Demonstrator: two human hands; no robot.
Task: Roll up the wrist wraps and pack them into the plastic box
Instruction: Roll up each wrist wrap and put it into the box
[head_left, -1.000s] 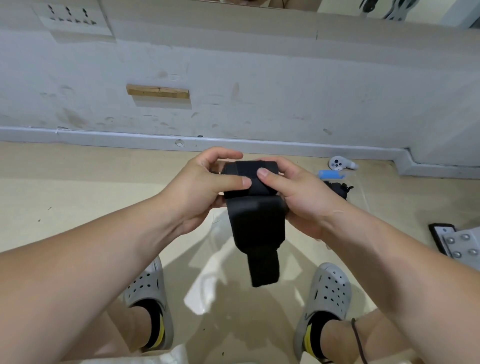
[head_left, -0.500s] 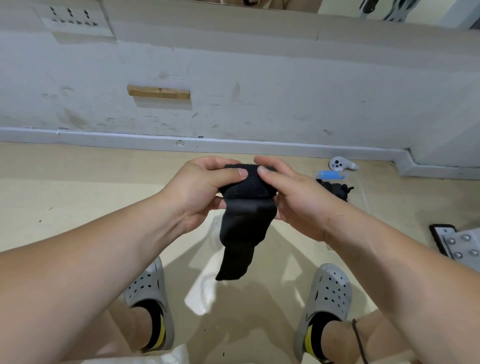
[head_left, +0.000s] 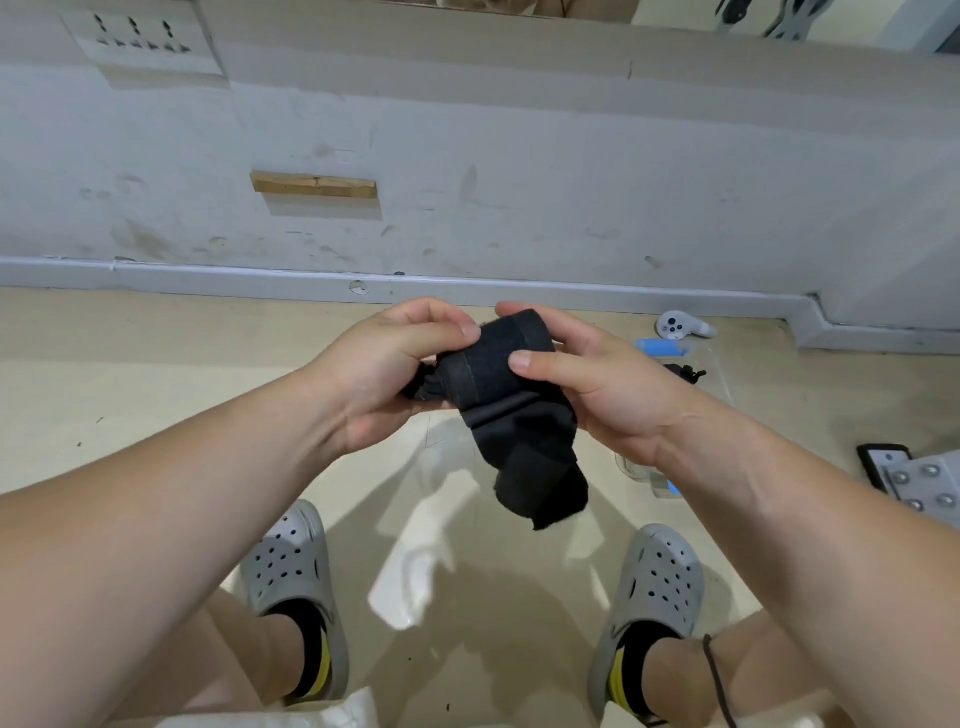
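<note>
A black wrist wrap (head_left: 498, 384) is partly rolled into a thick bundle in front of me, and its loose tail (head_left: 540, 483) hangs down below it. My left hand (head_left: 384, 369) grips the roll's left end, thumb on top. My right hand (head_left: 587, 384) grips the right side with its thumb pressed on the front of the roll. A clear plastic box (head_left: 722, 379) with blue clips lies on the floor behind my right hand, mostly hidden, with something black (head_left: 685, 372) inside it.
A white controller (head_left: 680, 326) lies by the skirting board at the right. A dark phone (head_left: 883, 462) and a grey studded plate (head_left: 924, 483) sit at the right edge. My feet in grey clogs (head_left: 654, 587) stand below. The wall is close ahead.
The roll has grown and turned in my hands. The hanging tail is shorter and has swung from the left to the right.
</note>
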